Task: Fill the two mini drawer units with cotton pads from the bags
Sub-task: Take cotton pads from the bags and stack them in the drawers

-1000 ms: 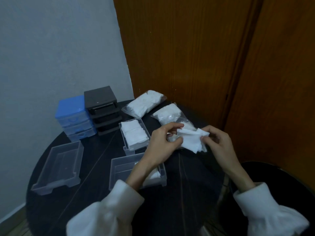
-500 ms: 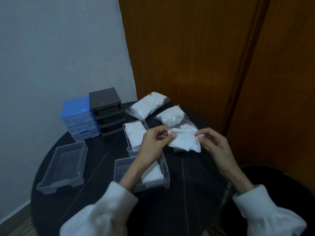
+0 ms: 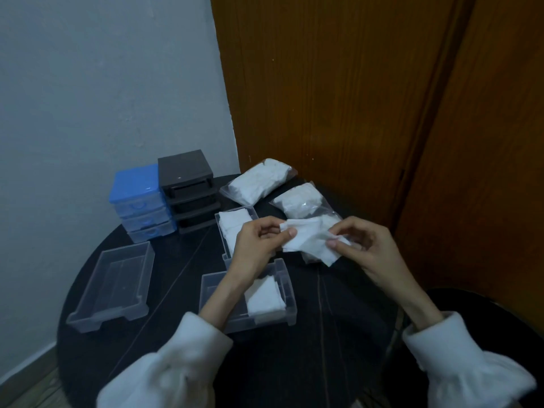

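Since a second ago we have lifted the pads (image 3: 309,241) a little and drawn our hands apart, so the bundle now hangs above the table (image 3: 323,334), just right of the full drawer (image 3: 232,223) and beyond the part-filled drawer (image 3: 287,301). Our left hand (image 3: 259,245) pinches its left end and our right hand (image 3: 362,248) pinches the right (both loosely, we judge). Its long axis runs left to right, a corner drooping toward us, so loose pads could slip out and scatter.

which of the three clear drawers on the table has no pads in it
The far-left drawer. The drawer under the left wrist and the one behind it both hold white pads.
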Tool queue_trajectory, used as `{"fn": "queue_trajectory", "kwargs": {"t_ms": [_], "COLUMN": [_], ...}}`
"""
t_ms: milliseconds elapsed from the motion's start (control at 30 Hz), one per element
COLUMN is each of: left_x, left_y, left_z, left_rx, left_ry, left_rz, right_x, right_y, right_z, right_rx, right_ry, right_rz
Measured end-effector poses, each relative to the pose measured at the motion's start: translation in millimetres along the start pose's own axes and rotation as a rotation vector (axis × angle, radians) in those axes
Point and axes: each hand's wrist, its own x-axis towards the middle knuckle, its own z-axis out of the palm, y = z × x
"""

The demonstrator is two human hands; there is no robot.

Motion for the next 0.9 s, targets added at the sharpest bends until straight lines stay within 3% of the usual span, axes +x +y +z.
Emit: {"fn": "queue_trajectory", "kwargs": {"t_ms": [367, 633, 800, 900], "left_x": [-5.4, -15.9, -29.9, -41.6], "left_y": [3.8, 13.2, 8.9, -1.4], "left_z": [7.7, -2.2, -25.7, -49.1], "left_rx": [-0.060, -0.056, 0.010, 0.190], "left_ry": [-0.122, -0.203, -0.099, 0.050], "left_rz": [-0.016, -0.014, -0.002, 0.052], "right_x": [7.5, 9.9, 11.3, 9.8], "right_y": [-4.3, 3.3, 0.9, -4.0], "right_z": [12.6, 13.4, 25.7, 40.2], "right_rx": [-0.178, -0.385, -0.314, -0.205], "right_ry": [0.108, 0.013, -0.097, -0.094], "right_rz": [-0.060, -0.007, -0.022, 0.051]}}
